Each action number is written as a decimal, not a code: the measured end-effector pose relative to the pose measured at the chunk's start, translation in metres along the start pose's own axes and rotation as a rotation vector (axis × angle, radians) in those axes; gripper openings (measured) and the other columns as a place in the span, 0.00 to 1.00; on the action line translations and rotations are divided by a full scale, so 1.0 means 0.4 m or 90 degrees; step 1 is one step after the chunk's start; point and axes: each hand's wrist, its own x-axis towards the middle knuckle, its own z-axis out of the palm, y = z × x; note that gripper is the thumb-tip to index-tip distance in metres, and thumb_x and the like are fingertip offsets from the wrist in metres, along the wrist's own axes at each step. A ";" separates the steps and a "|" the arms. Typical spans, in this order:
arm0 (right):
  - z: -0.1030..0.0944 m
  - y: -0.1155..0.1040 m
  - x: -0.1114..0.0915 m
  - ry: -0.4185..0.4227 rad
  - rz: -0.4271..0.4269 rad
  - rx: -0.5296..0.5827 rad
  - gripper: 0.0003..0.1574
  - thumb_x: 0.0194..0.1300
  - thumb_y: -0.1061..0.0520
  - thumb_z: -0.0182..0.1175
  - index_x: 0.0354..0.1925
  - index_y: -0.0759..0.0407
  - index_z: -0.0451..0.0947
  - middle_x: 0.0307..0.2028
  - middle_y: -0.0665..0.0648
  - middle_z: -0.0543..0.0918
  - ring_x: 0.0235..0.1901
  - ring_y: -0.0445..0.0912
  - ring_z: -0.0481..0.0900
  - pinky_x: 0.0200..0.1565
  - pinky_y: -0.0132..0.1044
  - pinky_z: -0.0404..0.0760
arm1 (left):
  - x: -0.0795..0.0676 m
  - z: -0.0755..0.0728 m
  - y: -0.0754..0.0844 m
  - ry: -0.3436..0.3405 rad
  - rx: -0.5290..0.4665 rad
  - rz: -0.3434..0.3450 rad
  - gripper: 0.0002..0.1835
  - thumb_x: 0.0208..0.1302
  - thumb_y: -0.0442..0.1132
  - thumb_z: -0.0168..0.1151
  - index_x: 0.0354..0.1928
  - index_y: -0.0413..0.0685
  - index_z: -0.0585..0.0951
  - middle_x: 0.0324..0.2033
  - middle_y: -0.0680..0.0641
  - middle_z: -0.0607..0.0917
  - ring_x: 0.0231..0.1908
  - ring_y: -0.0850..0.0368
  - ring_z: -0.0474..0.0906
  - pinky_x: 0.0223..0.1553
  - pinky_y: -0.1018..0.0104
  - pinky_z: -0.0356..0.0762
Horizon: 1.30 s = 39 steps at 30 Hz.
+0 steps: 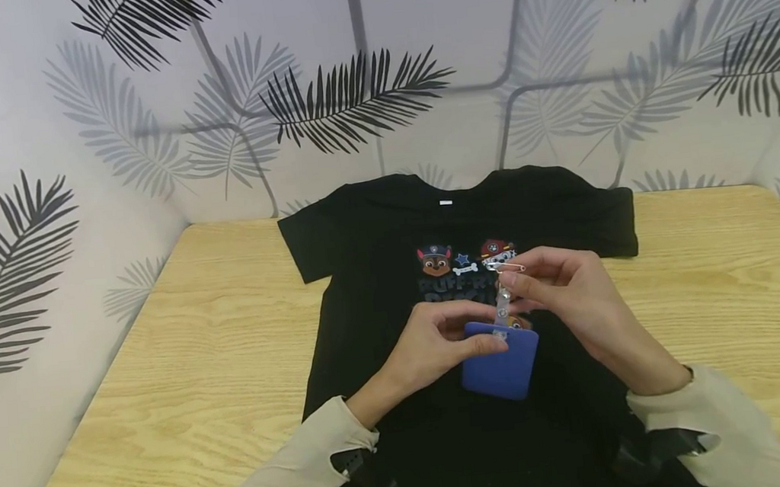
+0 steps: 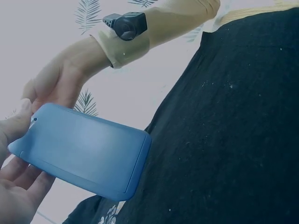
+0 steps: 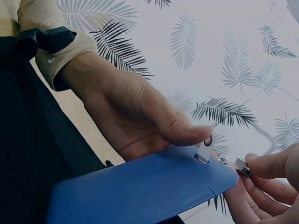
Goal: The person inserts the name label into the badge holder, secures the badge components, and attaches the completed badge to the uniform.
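Note:
Between both hands, above a black T-shirt [image 1: 361,307], is a blue badge holder [image 1: 499,372] with a clear snap strap [image 1: 502,307]. My left hand [image 1: 432,343] grips the holder's upper edge, thumb on its face near the slot. At the strap's upper end, my right hand [image 1: 583,297] pinches a metal clip [image 3: 241,164] between thumb and fingers. A safety pin [image 1: 514,268] juts out there, in front of the shirt's print. In the left wrist view the holder [image 2: 88,149] hangs tilted from the left fingers.
The shirt lies spread face up on a wooden table [image 1: 186,366], collar towards the back. Cartoon dog heads and lettering mark its chest. A leaf-patterned wall covering [image 1: 423,134] rises behind the table. Dark camera straps sit on both wrists.

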 end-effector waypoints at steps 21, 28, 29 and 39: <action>0.012 -0.014 -0.008 0.023 -0.015 -0.094 0.13 0.66 0.62 0.62 0.45 0.72 0.79 0.36 0.47 0.85 0.33 0.43 0.85 0.39 0.35 0.83 | 0.007 0.018 0.000 0.096 0.064 0.003 0.07 0.60 0.33 0.68 0.38 0.38 0.86 0.34 0.44 0.88 0.29 0.63 0.80 0.32 0.70 0.80; 0.013 -0.011 -0.009 0.026 -0.011 -0.093 0.13 0.65 0.62 0.62 0.45 0.71 0.80 0.36 0.47 0.85 0.33 0.44 0.85 0.39 0.36 0.84 | 0.008 0.021 -0.005 0.108 0.056 0.012 0.06 0.60 0.33 0.68 0.37 0.38 0.86 0.33 0.44 0.88 0.29 0.51 0.82 0.30 0.70 0.79; 0.013 -0.011 -0.009 0.026 -0.012 -0.093 0.13 0.65 0.62 0.62 0.45 0.71 0.80 0.36 0.47 0.85 0.34 0.44 0.85 0.39 0.36 0.84 | 0.009 0.022 -0.005 0.109 0.056 0.013 0.06 0.60 0.33 0.68 0.37 0.37 0.86 0.33 0.44 0.88 0.29 0.51 0.82 0.31 0.70 0.79; 0.015 -0.007 -0.011 0.029 -0.019 -0.097 0.12 0.65 0.62 0.63 0.44 0.71 0.80 0.36 0.48 0.85 0.33 0.45 0.85 0.38 0.35 0.83 | 0.010 0.020 -0.001 0.098 0.058 0.013 0.06 0.61 0.34 0.67 0.37 0.38 0.86 0.33 0.44 0.88 0.33 0.67 0.81 0.37 0.65 0.82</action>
